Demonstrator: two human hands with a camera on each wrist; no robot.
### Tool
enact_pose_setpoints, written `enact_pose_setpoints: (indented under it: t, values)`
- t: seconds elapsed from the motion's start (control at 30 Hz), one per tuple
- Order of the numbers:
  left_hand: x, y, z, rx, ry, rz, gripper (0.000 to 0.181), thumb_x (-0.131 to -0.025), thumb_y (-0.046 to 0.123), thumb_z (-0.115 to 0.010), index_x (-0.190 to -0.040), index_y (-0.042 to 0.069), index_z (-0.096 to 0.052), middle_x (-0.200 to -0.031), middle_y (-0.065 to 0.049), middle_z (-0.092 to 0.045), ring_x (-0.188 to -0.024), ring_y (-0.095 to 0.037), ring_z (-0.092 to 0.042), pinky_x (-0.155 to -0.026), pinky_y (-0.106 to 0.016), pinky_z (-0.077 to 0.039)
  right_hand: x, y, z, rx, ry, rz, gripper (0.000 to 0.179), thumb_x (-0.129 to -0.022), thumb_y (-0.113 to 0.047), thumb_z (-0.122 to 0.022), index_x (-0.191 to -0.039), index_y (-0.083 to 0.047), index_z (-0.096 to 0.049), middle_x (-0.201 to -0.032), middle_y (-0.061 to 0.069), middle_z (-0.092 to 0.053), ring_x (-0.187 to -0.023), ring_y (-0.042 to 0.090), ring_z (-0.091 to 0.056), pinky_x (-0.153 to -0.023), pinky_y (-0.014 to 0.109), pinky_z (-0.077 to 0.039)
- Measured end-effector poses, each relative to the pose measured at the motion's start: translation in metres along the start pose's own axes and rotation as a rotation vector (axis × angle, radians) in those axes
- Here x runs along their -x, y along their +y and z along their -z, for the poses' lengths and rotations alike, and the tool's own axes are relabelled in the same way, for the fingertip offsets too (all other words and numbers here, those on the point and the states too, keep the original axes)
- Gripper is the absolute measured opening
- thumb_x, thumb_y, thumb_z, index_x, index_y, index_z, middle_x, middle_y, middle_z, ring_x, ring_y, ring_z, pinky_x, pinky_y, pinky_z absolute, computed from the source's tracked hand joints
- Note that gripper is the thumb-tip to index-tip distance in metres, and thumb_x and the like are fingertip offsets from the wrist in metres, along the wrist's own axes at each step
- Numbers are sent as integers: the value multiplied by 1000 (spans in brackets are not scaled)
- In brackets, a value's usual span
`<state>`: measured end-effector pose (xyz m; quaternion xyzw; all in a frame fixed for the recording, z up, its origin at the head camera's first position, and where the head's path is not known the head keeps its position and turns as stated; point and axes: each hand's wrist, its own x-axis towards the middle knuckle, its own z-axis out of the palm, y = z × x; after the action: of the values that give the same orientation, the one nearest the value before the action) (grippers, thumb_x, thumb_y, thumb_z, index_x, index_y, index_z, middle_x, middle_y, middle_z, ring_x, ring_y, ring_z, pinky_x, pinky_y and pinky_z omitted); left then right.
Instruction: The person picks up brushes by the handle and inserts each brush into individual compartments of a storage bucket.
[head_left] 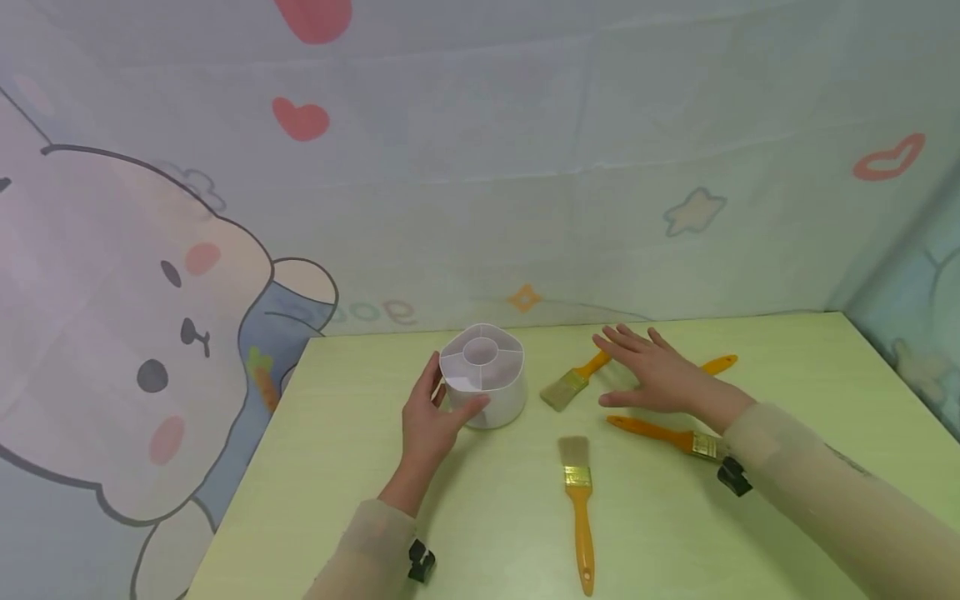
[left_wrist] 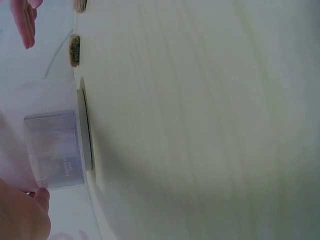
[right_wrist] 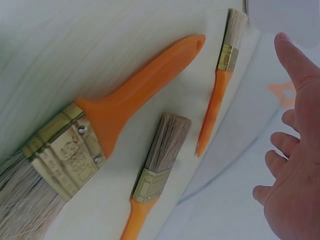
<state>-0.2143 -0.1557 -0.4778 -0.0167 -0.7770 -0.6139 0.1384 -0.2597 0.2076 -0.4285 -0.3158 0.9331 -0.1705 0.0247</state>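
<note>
A white round pen holder (head_left: 504, 406), split into compartments around a central ring, stands upright on the table. My left hand (head_left: 430, 423) holds it from the left, thumb across the front and fingers round the far side. In the left wrist view its clear wall (left_wrist: 55, 150) shows above a white base. To the right, my right hand (head_left: 660, 377) is spread with straight fingers above the paintbrushes, gripping nothing. One orange-handled paintbrush (head_left: 573, 380) lies by its fingertips, another paintbrush (head_left: 660, 431) just below, and a third handle (head_left: 722, 364) shows partly behind the hand.
Another orange-handled paintbrush (head_left: 579, 500) lies at the front middle, bristles pointing away from me. The pale table (head_left: 315, 500) ends at the back against a printed cloth (head_left: 480, 192) with a cartoon bear and hearts. More cloth hangs at the right.
</note>
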Motion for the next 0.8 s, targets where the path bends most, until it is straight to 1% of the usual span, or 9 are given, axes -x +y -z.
enact_pose_setpoints:
  t: [0.17,0.37,0.63,0.8]
  values:
    - [1,1,-1,-3,-2,5,103,-79,11,-97,-164,2,-40,-165,-12,-47,-152,-29,-46,-121,-31,-45,-9,2,-4,26,-15,26,92,-97,-46,-78,-165,-1,-36,-171,25,-31,-158,48,-25,-128,75,-14]
    - [2,2,-1,-18,-9,4,103,-79,12,-97,-164,2,-39,-166,-11,-46,-152,-28,-46,-121,-30,-45,-18,7,-7,58,-51,51,89,-97,-42,-79,-164,0,-38,-170,24,-34,-157,46,-29,-129,71,-18]
    - [5,3,0,-15,-3,-3,102,-79,11,-97,-163,1,-40,-165,-14,-47,-151,-31,-47,-120,-32,-46,-32,12,-12,50,-101,87,80,-98,-34,-79,-160,2,-45,-166,24,-41,-155,47,-34,-129,68,-24]
    - [7,3,0,-20,0,4,102,-80,13,-97,-164,3,-40,-166,-12,-46,-151,-29,-47,-120,-30,-46,-40,18,-19,57,-122,90,75,-100,-32,-77,-158,3,-47,-164,25,-44,-153,47,-37,-127,68,-28]
